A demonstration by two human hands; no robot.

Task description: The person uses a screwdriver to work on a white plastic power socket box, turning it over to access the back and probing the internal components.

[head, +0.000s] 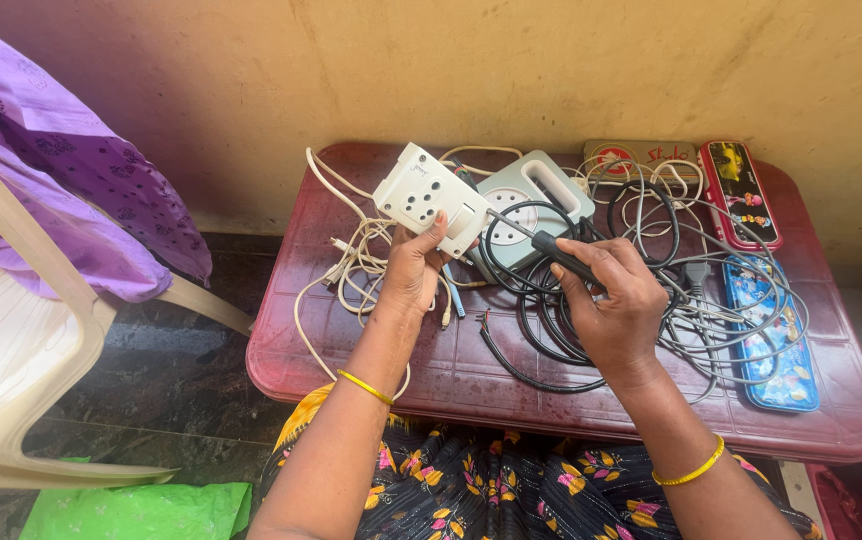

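My left hand [413, 270] holds a white socket box [429, 197] tilted up above the maroon plastic table [371, 365]. My right hand [613, 300] grips a black-handled tool [563, 255] whose thin metal shaft points at the box's right edge. A white cord [346, 265] hangs from the box in loops onto the table. Just behind lies a pale grey extension box [541, 195] with a round socket. Both wrists wear thin yellow bangles.
A tangle of black and grey cables [671, 300] covers the table's middle and right. A red pencil case [741, 192], a blue one [771, 335] and a flat tin [641, 155] lie at the right. A cream plastic chair [11, 340] draped with purple cloth stands left; the wall is close behind.
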